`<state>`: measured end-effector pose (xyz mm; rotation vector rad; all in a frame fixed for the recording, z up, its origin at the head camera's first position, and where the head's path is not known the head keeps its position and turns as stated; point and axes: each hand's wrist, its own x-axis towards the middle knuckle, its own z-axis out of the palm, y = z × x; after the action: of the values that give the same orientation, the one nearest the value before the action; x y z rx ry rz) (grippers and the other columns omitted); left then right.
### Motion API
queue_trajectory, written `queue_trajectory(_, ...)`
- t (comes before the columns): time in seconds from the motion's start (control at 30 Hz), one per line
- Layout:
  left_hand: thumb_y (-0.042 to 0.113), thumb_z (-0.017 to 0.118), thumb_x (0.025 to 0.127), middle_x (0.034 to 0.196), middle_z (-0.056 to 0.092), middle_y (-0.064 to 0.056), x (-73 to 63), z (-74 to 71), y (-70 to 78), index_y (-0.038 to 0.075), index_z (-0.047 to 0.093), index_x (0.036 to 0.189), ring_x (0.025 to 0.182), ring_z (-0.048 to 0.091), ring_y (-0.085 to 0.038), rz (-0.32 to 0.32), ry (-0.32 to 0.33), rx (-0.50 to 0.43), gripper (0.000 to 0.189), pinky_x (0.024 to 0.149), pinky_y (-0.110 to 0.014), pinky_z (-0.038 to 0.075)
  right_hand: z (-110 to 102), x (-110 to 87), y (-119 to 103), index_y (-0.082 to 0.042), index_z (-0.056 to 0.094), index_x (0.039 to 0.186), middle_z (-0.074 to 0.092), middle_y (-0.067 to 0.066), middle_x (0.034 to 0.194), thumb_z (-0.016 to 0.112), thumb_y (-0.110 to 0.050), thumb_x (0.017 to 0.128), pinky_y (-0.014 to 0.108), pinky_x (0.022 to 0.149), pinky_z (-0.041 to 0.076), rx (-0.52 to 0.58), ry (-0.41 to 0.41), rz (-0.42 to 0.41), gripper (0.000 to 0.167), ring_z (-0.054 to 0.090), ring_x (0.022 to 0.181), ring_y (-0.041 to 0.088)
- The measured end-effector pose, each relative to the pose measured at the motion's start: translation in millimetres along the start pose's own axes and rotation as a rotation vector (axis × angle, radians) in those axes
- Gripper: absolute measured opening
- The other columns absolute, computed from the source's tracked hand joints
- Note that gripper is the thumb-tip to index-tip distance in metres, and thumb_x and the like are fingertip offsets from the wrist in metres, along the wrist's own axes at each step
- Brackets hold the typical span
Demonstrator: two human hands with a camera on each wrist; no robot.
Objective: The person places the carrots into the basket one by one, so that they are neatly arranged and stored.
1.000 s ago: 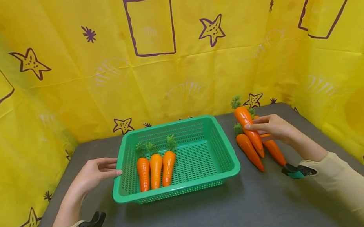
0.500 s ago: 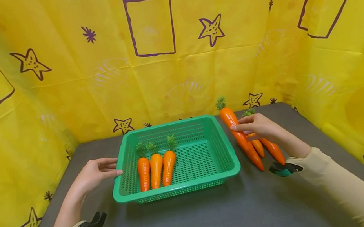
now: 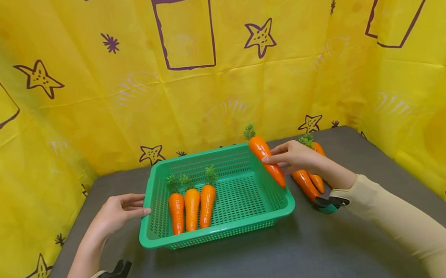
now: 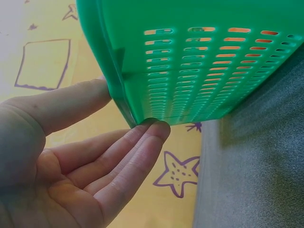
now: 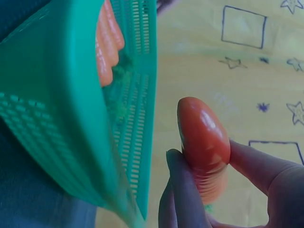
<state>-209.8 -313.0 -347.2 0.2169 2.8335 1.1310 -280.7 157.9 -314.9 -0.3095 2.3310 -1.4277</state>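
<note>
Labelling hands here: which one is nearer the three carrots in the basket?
Left. The left hand holds the basket's left rim, beside the three carrots; the right hand, pinching another carrot, is at the basket's right side.

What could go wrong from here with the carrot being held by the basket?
First, the held carrot looks smooth and glossy, and the right grip has it between thumb and fingers, so it might slip.
Second, in the head view its lower tip overlaps the right rim of the green basket, so it could catch there.
Third, the left grip has only fingertips at the left rim, so a bump might shift the basket.
</note>
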Motion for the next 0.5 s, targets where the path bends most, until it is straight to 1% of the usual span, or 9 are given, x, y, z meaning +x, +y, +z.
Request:
queue_trajectory(0.13,0.039,0.073,0.083,0.113,0.068,-0.017,-0.1,0.1,-0.9,-0.003,0.053,0.131,0.106,0.064,-0.032,0.003,0.0,-0.004,0.067,0.089,-0.051,0.049,8,8.7,-4,0.002,0.047,0.135,0.059,0.019,0.127,0.066,-0.034,0.089,0.039,0.084,0.056,0.017,-0.04,0.015,0.062,0.061,0.113,0.029)
queue_trajectory(0.3,0.039,0.073,0.082,0.112,0.068,-0.018,0.0,0.1,-1.6,-0.004,0.053,0.131,0.106,0.064,-0.033,0.01,0.003,-0.003,0.067,0.088,-0.05,0.05,18,16.4,-11,0.003,0.049,0.133,0.06,0.019,0.125,0.066,-0.033,0.089,0.039,0.085,0.055,0.011,-0.083,0.031,0.059,0.06,0.114,0.029)
queue_trajectory(0.5,0.039,0.073,0.082,0.113,0.067,-0.019,0.1,-0.2,-1.3,-0.003,0.054,0.131,0.106,0.063,-0.033,0.011,0.002,0.0,0.066,0.088,-0.05,0.05,28,22.5,-21,0.003,0.048,0.135,0.059,0.019,0.127,0.065,-0.031,0.09,0.038,0.084,0.056,0.013,-0.125,0.058,0.058,0.058,0.117,0.031)
